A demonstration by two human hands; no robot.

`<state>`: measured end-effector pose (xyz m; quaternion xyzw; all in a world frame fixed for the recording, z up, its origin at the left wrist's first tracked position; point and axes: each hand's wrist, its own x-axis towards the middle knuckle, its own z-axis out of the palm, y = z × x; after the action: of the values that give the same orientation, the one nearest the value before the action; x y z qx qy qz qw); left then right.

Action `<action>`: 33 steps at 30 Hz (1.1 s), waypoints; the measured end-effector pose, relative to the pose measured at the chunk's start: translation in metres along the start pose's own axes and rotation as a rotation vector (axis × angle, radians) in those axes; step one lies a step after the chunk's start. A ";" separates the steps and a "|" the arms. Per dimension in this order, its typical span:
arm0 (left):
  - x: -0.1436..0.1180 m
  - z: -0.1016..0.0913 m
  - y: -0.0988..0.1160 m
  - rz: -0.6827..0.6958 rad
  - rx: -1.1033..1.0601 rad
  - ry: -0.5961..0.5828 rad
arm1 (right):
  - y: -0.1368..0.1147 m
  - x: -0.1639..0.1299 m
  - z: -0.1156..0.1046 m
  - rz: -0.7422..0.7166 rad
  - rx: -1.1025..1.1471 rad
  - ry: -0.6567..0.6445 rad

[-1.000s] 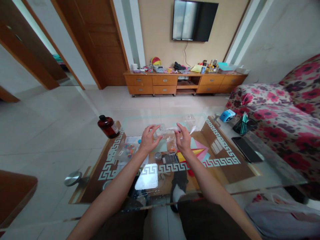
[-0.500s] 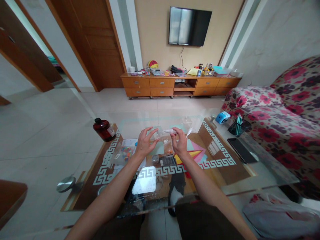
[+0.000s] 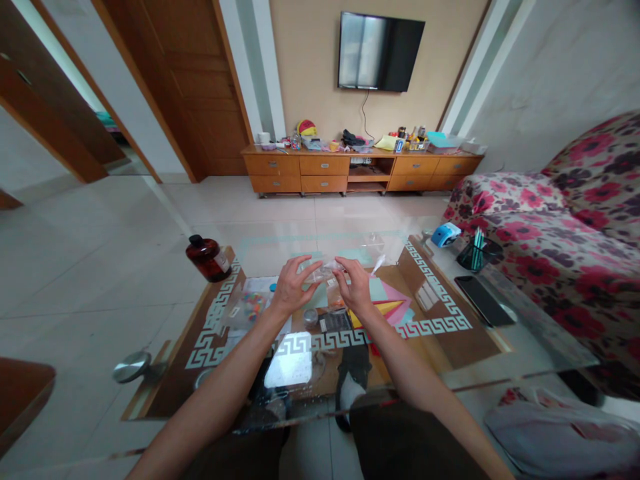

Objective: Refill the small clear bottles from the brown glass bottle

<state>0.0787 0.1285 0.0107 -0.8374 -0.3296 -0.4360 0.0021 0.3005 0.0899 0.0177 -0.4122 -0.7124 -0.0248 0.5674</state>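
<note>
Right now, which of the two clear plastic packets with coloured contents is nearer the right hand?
The clear plastic packet with orange contents, beside the right hand. The clear packet of multicoloured pieces lies farther, left of the left hand.

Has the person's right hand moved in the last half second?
Yes, slightly: judged against the black phone lying on the glass table, the right hand has shifted left, away from the phone and closer to the left hand.
</note>
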 end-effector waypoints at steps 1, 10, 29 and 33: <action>0.000 0.000 0.000 0.000 0.001 0.004 | -0.001 0.000 0.000 -0.009 0.001 -0.007; -0.001 0.001 0.001 -0.011 0.016 0.016 | -0.005 0.000 0.000 -0.017 0.013 -0.076; -0.001 -0.001 0.002 0.015 0.011 0.018 | -0.001 -0.002 0.005 -0.013 0.025 -0.134; 0.000 -0.002 0.004 0.017 0.009 0.019 | -0.001 -0.002 0.006 -0.006 0.012 -0.139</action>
<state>0.0794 0.1250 0.0123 -0.8360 -0.3244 -0.4423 0.0125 0.2951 0.0906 0.0145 -0.4075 -0.7514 0.0063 0.5189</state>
